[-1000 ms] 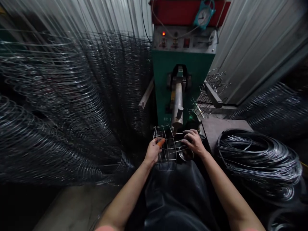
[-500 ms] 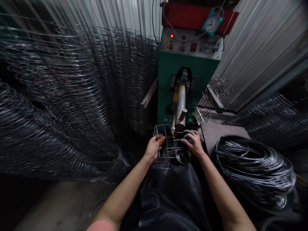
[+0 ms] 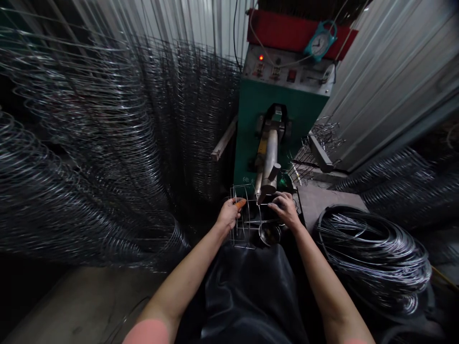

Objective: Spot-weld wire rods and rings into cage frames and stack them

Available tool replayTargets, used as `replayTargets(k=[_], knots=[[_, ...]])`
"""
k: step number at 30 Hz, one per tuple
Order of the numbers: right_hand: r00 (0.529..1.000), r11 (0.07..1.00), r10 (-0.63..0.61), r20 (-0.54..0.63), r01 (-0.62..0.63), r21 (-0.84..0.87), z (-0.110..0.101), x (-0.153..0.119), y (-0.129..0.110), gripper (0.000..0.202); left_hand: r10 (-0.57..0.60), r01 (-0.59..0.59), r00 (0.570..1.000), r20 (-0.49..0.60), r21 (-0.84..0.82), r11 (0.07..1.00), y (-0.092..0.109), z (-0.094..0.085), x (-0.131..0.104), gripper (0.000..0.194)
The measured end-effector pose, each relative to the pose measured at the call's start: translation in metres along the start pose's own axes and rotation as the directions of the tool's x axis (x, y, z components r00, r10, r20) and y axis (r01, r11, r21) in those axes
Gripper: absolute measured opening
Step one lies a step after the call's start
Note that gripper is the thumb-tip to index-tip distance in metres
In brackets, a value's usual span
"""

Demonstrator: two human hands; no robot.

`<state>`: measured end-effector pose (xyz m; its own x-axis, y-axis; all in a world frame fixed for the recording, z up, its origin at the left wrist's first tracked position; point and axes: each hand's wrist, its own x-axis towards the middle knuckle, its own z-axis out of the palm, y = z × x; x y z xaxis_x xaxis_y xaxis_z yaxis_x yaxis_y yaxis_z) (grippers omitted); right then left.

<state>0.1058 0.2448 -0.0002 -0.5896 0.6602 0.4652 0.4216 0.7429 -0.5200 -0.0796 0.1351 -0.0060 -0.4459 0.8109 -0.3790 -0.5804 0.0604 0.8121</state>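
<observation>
Gripping a wire frame with the left hand, curling the right hand at its other side, cannot tell if holding; facing a green machine near a grey surface.

The bare left hand, an orange cover on its thumb, grips a small curved frame of thin silvery wire near its left edge. The bare right hand curls at the frame's right edge, beside the tip of a thick grey metal cylinder jutting from a green boxy machine; whether its fingers touch wire is unclear. A round turquoise clock hangs near the machine's upper right corner. A large silvery wire coil overlaps the near edge of a flat grey-brown worktop
</observation>
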Motion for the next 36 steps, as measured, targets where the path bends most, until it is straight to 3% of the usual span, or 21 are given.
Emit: replayTargets(k=[30, 33, 36], knots=[[1.000, 0.999, 0.014, 0.011, -0.013, -0.033, 0.000, 0.000, 0.002, 0.026, -0.041, 0.038, 0.998, 0.037, 0.083, 0.996, 0.008, 0.000, 0.006, 0.036], [1.000, 0.999, 0.004, 0.002, -0.004, -0.035, -0.001, -0.004, -0.008, 0.024, -0.029, 0.025, 0.999, 0.044, 0.094, 0.995, 0.007, -0.001, 0.000, 0.039], [1.000, 0.999, -0.016, 0.001, 0.016, -0.042, -0.008, -0.021, -0.029, 0.020, -0.019, 0.010, 0.998, 0.065, 0.132, 0.991, 0.001, -0.014, -0.015, 0.041]])
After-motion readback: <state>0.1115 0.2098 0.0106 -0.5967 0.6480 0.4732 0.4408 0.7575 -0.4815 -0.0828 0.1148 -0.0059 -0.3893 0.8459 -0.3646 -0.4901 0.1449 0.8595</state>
